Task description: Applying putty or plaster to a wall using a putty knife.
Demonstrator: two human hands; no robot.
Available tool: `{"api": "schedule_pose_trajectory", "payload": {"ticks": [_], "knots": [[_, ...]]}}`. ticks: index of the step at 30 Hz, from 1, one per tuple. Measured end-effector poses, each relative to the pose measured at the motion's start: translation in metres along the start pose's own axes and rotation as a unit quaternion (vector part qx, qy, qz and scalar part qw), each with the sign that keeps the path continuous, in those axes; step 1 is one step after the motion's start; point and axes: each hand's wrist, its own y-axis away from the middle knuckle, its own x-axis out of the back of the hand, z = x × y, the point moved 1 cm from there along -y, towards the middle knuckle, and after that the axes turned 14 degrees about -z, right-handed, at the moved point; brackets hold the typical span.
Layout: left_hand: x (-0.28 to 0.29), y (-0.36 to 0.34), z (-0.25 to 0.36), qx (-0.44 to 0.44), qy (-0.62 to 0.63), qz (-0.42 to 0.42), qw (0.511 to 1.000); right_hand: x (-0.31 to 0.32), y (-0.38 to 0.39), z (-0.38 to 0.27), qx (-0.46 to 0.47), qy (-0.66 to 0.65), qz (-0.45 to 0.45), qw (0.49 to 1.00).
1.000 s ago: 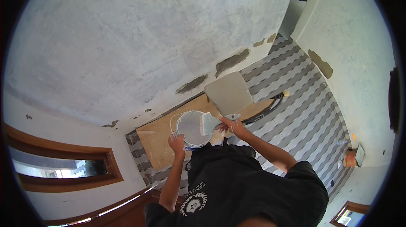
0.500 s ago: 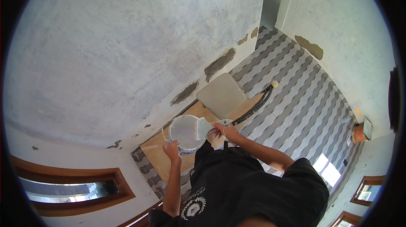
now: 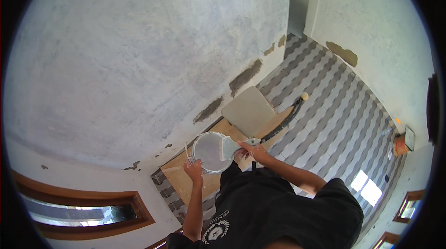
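Note:
A round white bucket [image 3: 214, 171] with pale grey-white paste inside is held up in front of me, its wire handle hanging at the left. My left hand [image 3: 194, 170] grips the bucket's near-left rim, thumb over the edge. In my right hand [image 3: 252, 151] is a wide putty knife [image 3: 231, 148], its handle pointing right. White paste coats the blade, which lies over the right part of the bucket's opening. Whether the blade touches the paste or rim, I cannot tell. White smears mark the fingers of my right hand.
Below the bucket is a wooden board [image 3: 179, 179]. A chair with a beige seat [image 3: 248, 112] and curved backrest [image 3: 283, 121] stands by the patchy plastered wall [image 3: 139, 63]. An orange bucket [image 3: 401, 146] sits at the far right on the tiled floor [image 3: 320, 109].
The whole view has shifted slightly, so the room appears a little lower and further right. Both hands keep their holds, and the putty knife stays over the bucket's right side.

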Motion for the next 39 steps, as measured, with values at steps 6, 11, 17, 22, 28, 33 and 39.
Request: {"api": "schedule_pose_trajectory", "payload": {"ticks": [6,11,17,22,28,33,39], "knots": [[0.01,-0.002,-0.019,0.02,-0.066,-0.011,0.998,0.001,0.004,0.003,0.006,0.005,-0.023,1.0],[0.004,0.012,0.013,0.001,-0.119,-0.036,0.992,0.01,0.005,0.017,-0.009,-0.009,-0.025,1.0],[0.003,0.019,0.017,-0.028,-0.133,0.005,0.991,-0.002,0.008,-0.003,-0.021,0.019,-0.028,0.999],[0.006,0.033,0.01,-0.028,-0.124,0.025,0.992,-0.003,0.009,-0.016,-0.011,0.034,-0.041,0.999],[0.019,0.048,-0.001,0.032,-0.127,0.027,0.991,-0.004,-0.003,-0.028,-0.01,0.08,-0.061,0.995],[0.03,0.055,-0.009,0.092,-0.098,0.022,0.991,-0.01,-0.017,-0.027,-0.013,0.082,-0.079,0.993],[0.032,0.067,0.004,0.082,-0.114,0.038,0.989,-0.01,-0.014,-0.028,-0.022,0.102,-0.104,0.989]]}}
